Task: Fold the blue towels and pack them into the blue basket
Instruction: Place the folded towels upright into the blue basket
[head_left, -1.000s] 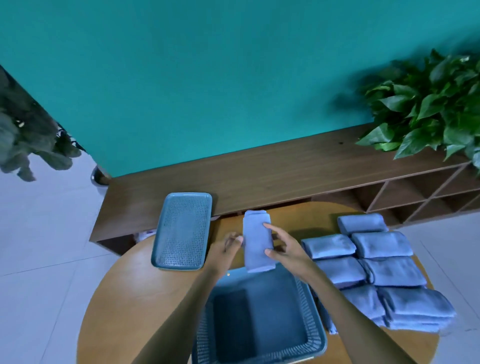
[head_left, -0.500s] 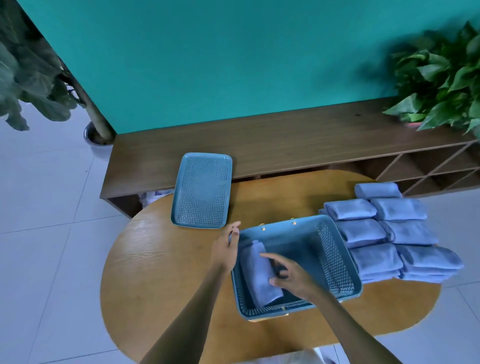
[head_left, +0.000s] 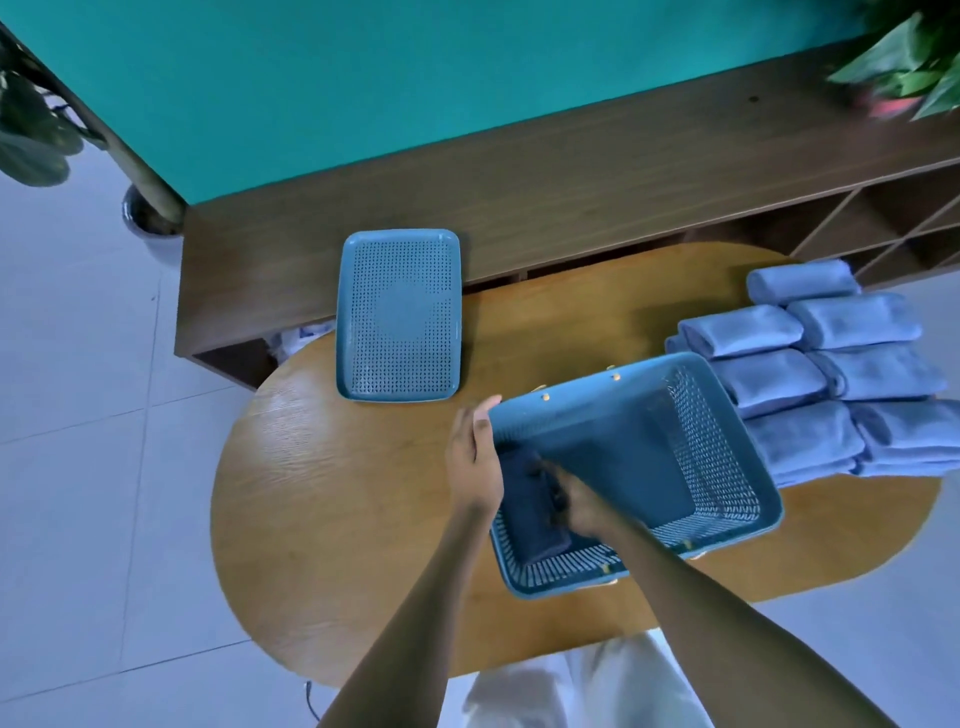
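folded towel (head_left: 530, 512) lies inside perforated rectangular basket (head_left: 727, 467).

the blue basket (head_left: 722, 467) looks like matt plastic, its walls pierced in a lattice, with small brass-coloured studs on the rim. the folded towel (head_left: 527, 512) inside is soft cloth, probably terry, though shadow hides its nap. the stacked towels (head_left: 831, 374) show a plush, matt pile. the perforated lid (head_left: 398, 315) is smooth plastic. the table (head_left: 337, 493) is wood with visible grain and slight sheen.
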